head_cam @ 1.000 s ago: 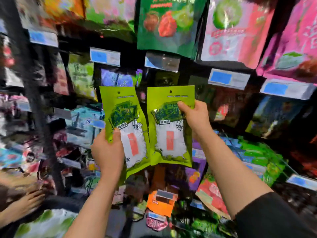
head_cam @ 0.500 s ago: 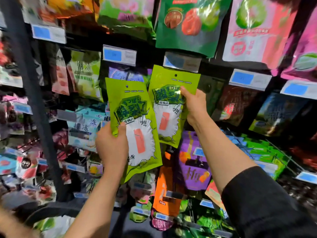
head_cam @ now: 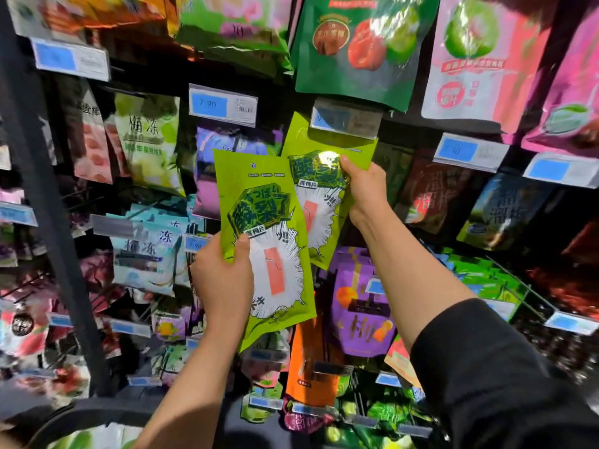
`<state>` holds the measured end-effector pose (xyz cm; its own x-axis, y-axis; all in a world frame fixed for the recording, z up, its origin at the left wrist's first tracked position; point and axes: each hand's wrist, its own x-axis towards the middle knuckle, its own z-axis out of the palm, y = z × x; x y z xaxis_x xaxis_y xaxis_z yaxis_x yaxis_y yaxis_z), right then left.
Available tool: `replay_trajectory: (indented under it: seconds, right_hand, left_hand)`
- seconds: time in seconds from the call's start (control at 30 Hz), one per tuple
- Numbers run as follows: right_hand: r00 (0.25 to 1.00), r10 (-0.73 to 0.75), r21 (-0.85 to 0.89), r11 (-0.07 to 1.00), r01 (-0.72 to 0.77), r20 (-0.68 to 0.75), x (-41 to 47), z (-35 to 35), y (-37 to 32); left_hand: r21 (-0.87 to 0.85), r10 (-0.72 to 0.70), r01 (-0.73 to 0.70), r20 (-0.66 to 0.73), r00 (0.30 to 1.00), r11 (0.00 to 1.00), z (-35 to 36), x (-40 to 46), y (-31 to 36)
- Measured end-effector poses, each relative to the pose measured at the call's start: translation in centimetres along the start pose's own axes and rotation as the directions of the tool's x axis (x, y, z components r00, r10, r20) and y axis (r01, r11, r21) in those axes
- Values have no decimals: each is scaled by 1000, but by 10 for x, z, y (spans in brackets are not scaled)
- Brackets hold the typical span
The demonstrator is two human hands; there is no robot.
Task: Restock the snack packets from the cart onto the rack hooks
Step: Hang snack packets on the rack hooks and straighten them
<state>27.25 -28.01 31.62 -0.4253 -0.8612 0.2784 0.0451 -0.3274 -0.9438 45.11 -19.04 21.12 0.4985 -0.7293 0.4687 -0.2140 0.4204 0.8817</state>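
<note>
The left hand [head_cam: 223,280] pinches a flat lime-green snack packet with a white burst and a pink stripe [head_cam: 269,241], thumb on the front and fingers behind, near its lower left edge. This packet stands tall, its long side running up and down, its top leaning a little to the left and its hang hole at the top. The right hand [head_cam: 363,192] grips a second lime-green snack packet of the same kind [head_cam: 319,196] by its right edge, thumb pressed on the dark green label. This one is higher and farther back, and its lower left part hides behind the first packet. Its top edge is tucked behind a clear plastic price tag with a blue slip [head_cam: 345,119], just above the right hand. The two hands are apart, the right one higher. A big dark green snack bag [head_cam: 356,50] hangs close above that tag. Purple bags [head_cam: 358,306] hang below the right wrist. Right of the right hand is a dark gap in front of a brown bag [head_cam: 431,196]. Left of the left hand hang pale blue packets [head_cam: 146,254], close by.
</note>
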Motion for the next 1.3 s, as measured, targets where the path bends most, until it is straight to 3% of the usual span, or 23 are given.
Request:
replay_trajectory:
  seconds: [0.3, 0.47, 0.67, 0.7, 0.8, 0.83, 0.9, 0.97, 1.0, 1.13, 1.23, 1.3]
  right_hand:
    - [998, 19, -42, 999, -22, -65, 10, 7, -2]
    - [992, 0, -173, 985, -21, -125, 21, 14, 2]
    - [980, 78, -237, 964, -121, -183, 39, 16, 6]
    - [978, 53, -287, 952, -110, -200, 37, 14, 9]
    - [917, -224, -394, 916, 82, -329, 20, 2, 21]
    - [919, -246, -342, 930, 134, -307, 10, -3, 26]
    - [999, -23, -78, 997, 21, -24, -5, -11, 28]
    - [933, 188, 41, 977, -211, 308, -15, -17, 26]
    - [906, 199, 45, 972, -232, 373, -15, -21, 24]
    - [948, 67, 55, 995, -88, 312, -8, -28, 14]
    - [967, 34, 23, 999, -41, 253, 3, -29, 7]
    - [974, 39, -23, 999, -35, 224, 9, -28, 4]
  left_hand:
    - [-14, -14, 15, 51, 999, 1000, 4, 4, -6]
    - [-37, -33, 35, 72, 997, 999, 5, 6, -7]
    - [-76, -85, 100, 184, 979, 992, 11, 7, -17]
    - [-117, -107, 133, 209, 972, 984, 13, 8, -18]
    - [-208, -173, 234, 276, 946, 950, 20, 9, -16]
    - [-226, -188, 260, 298, 936, 939, 24, 9, -14]
    - [-258, -203, 304, 355, 913, 917, 32, 9, -7]
    - [-263, -201, 331, 419, 885, 906, 41, 8, 0]
    - [-254, -193, 329, 442, 876, 910, 46, 8, 1]
    - [-198, -139, 249, 446, 884, 948, 65, 10, 3]
    - [-62, -17, 39, 325, 946, 997, 74, 27, 10]
    - [8, 149, -158, 287, 946, 987, 78, 41, 21]
